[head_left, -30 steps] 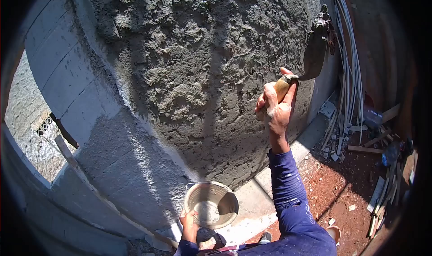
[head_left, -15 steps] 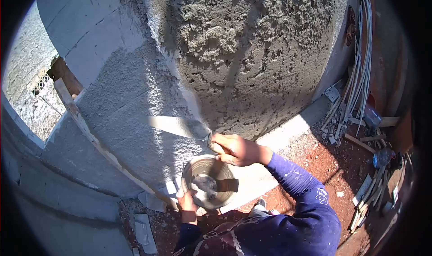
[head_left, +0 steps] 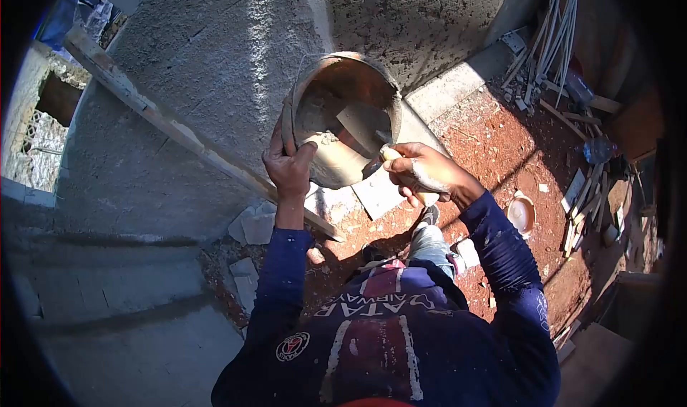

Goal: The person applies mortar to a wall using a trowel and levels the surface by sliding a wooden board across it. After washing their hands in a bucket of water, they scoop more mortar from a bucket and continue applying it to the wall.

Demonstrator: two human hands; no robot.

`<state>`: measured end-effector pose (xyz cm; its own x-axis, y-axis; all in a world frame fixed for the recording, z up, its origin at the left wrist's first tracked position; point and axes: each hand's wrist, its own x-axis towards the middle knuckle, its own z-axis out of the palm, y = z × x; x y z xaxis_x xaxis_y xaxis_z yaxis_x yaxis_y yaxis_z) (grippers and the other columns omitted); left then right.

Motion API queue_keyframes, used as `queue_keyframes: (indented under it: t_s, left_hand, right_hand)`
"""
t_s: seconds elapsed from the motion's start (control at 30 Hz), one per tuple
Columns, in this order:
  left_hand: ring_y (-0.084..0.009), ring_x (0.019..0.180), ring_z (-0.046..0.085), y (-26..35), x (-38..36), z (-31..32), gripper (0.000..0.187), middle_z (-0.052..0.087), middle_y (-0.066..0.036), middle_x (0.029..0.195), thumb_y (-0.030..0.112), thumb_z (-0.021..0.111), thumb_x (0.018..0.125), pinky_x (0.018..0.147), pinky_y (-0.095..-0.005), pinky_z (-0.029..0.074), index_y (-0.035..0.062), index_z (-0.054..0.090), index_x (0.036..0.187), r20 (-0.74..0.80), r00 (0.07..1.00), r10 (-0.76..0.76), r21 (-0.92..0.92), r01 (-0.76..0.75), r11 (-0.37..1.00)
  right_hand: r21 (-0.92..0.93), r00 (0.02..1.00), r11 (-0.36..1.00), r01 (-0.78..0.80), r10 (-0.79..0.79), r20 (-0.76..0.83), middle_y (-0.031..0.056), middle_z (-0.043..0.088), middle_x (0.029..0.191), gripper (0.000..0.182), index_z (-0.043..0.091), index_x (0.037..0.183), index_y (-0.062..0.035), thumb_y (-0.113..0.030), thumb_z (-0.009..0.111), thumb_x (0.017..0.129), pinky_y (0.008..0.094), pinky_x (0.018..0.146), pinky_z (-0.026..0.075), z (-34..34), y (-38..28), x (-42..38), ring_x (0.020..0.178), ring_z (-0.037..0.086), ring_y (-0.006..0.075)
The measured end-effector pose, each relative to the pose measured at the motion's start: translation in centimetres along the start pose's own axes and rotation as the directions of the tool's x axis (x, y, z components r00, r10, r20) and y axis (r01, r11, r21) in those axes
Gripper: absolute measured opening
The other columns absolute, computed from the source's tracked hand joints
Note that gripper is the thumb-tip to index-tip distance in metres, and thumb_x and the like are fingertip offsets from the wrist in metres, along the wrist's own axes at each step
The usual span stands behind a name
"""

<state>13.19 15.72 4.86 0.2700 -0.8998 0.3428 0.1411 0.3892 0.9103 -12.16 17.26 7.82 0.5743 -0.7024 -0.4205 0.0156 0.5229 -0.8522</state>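
A round bucket point(head_left: 392, 110) with wet grey mortar point(head_left: 315, 117) inside is tilted toward me near the wall. My left hand point(head_left: 290, 167) grips its left rim, thumb over the edge. In my right hand point(head_left: 426, 172) is the handle of a trowel point(head_left: 363, 126), whose blade lies inside the bucket, its far part close to the mortar. Whether the blade touches the mortar I cannot tell.
Beyond the bucket rises a wall point(head_left: 207, 70) with rough plaster point(head_left: 401, 27). A long wooden board point(head_left: 172, 129) leans across at the left. Thin strips point(head_left: 562, 27), a plastic bottle point(head_left: 600, 150), wood scraps point(head_left: 583, 210) and a small round container point(head_left: 521, 214) lie at the right.
The view has shifted down and back from the wall. The bucket is now raised and tilted in my left hand. My right hand has brought the trowel from the wall into the bucket.
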Motion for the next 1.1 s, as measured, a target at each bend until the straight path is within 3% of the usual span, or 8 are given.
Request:
queue_keyframes:
  t_s: [0.1,0.2,0.3,0.37,0.53,0.87,0.9,1.1]
  left_hand:
    - [-0.0159,0.099,0.06,1.3,-0.5,-0.3,0.053,0.064,-0.007,0.11,-0.009,0.057,0.068,0.087,-0.0296,0.048,-0.0032,0.059,0.12,0.058,0.983,0.175,0.077,-0.179,0.981]
    - [-0.0153,0.094,0.061,4.0,-1.0,-1.9,0.047,0.065,-0.008,0.104,-0.009,0.059,0.067,0.083,-0.0286,0.049,-0.0042,0.06,0.114,0.291,0.955,0.064,-0.081,-0.042,0.996]
    - [-0.0163,0.09,0.063,3.3,-0.6,-0.5,0.044,0.066,-0.009,0.102,-0.01,0.059,0.067,0.081,-0.0293,0.051,-0.0048,0.061,0.11,0.175,0.984,-0.02,-0.097,0.037,0.995]
    - [-0.0165,0.09,0.063,5.6,0.6,-0.6,0.046,0.066,-0.009,0.101,-0.011,0.059,0.066,0.082,-0.03,0.052,-0.0046,0.06,0.111,0.183,0.981,0.064,-0.173,-0.032,0.984]
    - [-0.0168,0.093,0.063,6.5,2.5,-3.8,0.047,0.066,-0.009,0.106,-0.012,0.055,0.065,0.082,-0.0288,0.051,-0.004,0.062,0.11,0.09,0.992,0.086,-0.152,-0.072,0.986]
    - [-0.0149,0.085,0.064,8.0,4.8,-2.1,0.04,0.068,-0.008,0.098,-0.009,0.059,0.065,0.077,-0.0286,0.051,-0.0065,0.066,0.104,0.153,0.955,0.253,-0.097,-0.24,0.966]
    - [-0.0149,0.085,0.064,7.8,4.6,-1.8,0.04,0.068,-0.008,0.098,-0.009,0.059,0.065,0.077,-0.0286,0.051,-0.0065,0.066,0.104,0.16,0.955,0.249,-0.1,-0.235,0.967]
    - [-0.0162,0.093,0.064,8.0,5.8,-0.7,0.048,0.067,-0.009,0.108,-0.012,0.059,0.067,0.08,-0.0268,0.052,-0.0047,0.062,0.115,0.144,0.918,0.368,-0.147,-0.348,0.926]
  right_hand:
    - [0.2,0.983,0.965,-0.169,0.179,-0.034,0.0085,0.058,0.07,0.014,0.057,0.089,0.0016,-0.013,0.056,0.09,0.0259,0.036,0.044,0.0,-1.5,-1.0,0.047,0.055,0.0144]
    - [-0.287,0.987,0.958,-0.03,-0.018,-0.162,0.0064,0.058,0.069,0.016,0.059,0.09,0.0014,-0.014,0.056,0.089,0.0266,0.036,0.044,-0.2,-6.2,-0.4,0.046,0.054,0.0121]
    - [-0.963,0.988,0.271,-0.006,-0.146,-0.047,0.0132,0.058,0.067,0.019,0.057,0.096,0.0081,-0.007,0.055,0.085,0.0331,0.04,0.046,5.3,-9.9,-1.2,0.051,0.061,0.023]
    - [-0.906,0.649,-0.402,0.132,-0.656,0.385,0.0197,0.059,0.069,0.027,0.053,0.102,0.0132,-0.005,0.052,0.083,0.0371,0.045,0.05,7.1,-4.7,0.4,0.056,0.064,0.0287]
    - [-0.978,0.89,-0.201,0.05,-0.436,0.135,0.0219,0.064,0.075,0.02,0.053,0.093,0.0106,-0.007,0.045,0.087,0.0421,0.057,0.055,10.4,-2.7,-3.5,0.068,0.068,0.0327]
    - [-0.985,0.779,-0.173,0.002,-0.617,0.11,0.022,0.061,0.068,0.023,0.049,0.102,0.009,-0.006,0.048,0.084,0.0457,0.06,0.054,8.1,-4.4,-0.9,0.062,0.064,0.0371]
    - [-0.979,0.594,-0.204,-0.017,-0.789,0.154,0.021,0.061,0.072,0.022,0.049,0.101,0.0093,-0.006,0.048,0.085,0.0431,0.058,0.054,7.5,-4.7,0.5,0.062,0.064,0.0335]
    - [-0.971,0.804,-0.238,0.02,-0.573,0.157,0.0229,0.058,0.076,0.026,0.044,0.111,0.01,-0.006,0.044,0.09,0.0429,0.055,0.052,7.6,-2.0,-0.1,0.062,0.062,0.0345]
